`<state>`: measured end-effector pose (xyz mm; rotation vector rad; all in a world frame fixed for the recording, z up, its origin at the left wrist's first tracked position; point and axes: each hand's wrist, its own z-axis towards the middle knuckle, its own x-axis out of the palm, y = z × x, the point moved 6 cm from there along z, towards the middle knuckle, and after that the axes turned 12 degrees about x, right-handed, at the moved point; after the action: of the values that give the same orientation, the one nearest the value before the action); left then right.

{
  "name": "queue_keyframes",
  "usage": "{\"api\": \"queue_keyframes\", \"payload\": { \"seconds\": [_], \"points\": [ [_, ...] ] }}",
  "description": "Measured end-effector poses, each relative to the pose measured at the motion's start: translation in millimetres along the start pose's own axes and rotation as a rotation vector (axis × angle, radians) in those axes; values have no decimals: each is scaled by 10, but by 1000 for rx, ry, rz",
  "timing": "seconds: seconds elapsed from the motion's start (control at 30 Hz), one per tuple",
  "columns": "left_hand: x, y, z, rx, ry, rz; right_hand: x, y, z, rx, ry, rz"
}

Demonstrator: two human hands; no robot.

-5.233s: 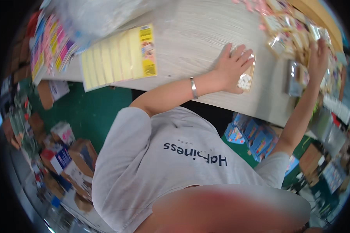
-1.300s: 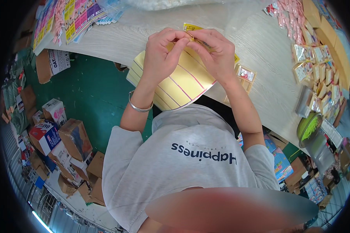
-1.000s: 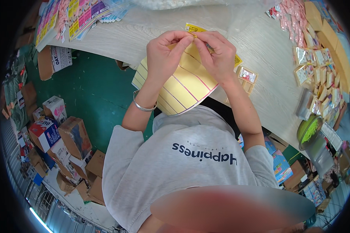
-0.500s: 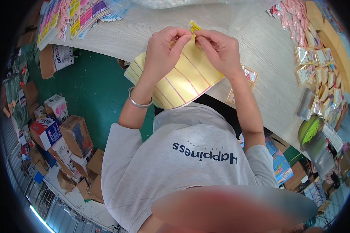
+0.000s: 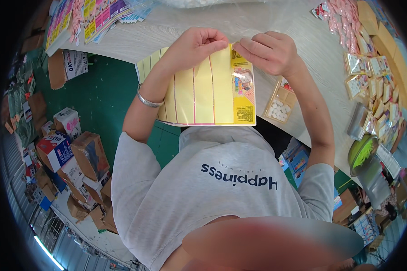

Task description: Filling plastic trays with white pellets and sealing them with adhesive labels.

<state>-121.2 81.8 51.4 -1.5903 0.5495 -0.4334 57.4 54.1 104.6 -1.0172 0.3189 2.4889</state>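
Note:
A yellow sticker sheet [image 5: 203, 97] with parallel lines across its backing hangs at the table's front edge. One printed yellow sticker [image 5: 244, 106] lies along its right end. Closed in a pinch, my left hand [image 5: 190, 50] grips the sheet's top edge. My right hand [image 5: 272, 53] has its fingers pinched at the top corner by the printed sticker; the exact bit between the fingertips is hidden. Just right of the sheet, partly below my right forearm, lies a small shallow divided box [image 5: 280, 108] with white pieces in one compartment.
Printed sheets [image 5: 101, 20] are stacked at the far left of the table. Pink packets [image 5: 341, 20] and several small filled boxes [image 5: 358, 64] crowd the right side. A bowl of green shreds [image 5: 362, 152] stands near the right edge. Cardboard cartons [image 5: 90, 153] stand at the left.
The sheet has turned flatter toward me and shifted left, baring the printed sticker at its right end. My right hand has moved right, and more of the divided box shows.

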Motion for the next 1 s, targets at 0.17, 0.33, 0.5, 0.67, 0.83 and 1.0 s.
{"api": "queue_keyframes", "payload": {
  "seconds": [0.17,0.33,0.5,0.67,0.83,1.0],
  "points": [
    [-241,-103,269,212,10,600,-352,190,30,214,325,132],
    [-489,-27,526,792,-75,1455,-1249,893,-136,450,857,1197],
    [116,-297,474,842,-271,1586,-1498,577,-717,953,672,989],
    [1183,-908,42,702,-57,219,-1439,483,-1137,1355,515,1028],
    [1663,-271,-3,51,373,138,-1442,409,-1823,1613,262,1059],
    [1728,282,162,-106,93,229,-1093,392,-2473,1922,35,1013]
  ]
}}
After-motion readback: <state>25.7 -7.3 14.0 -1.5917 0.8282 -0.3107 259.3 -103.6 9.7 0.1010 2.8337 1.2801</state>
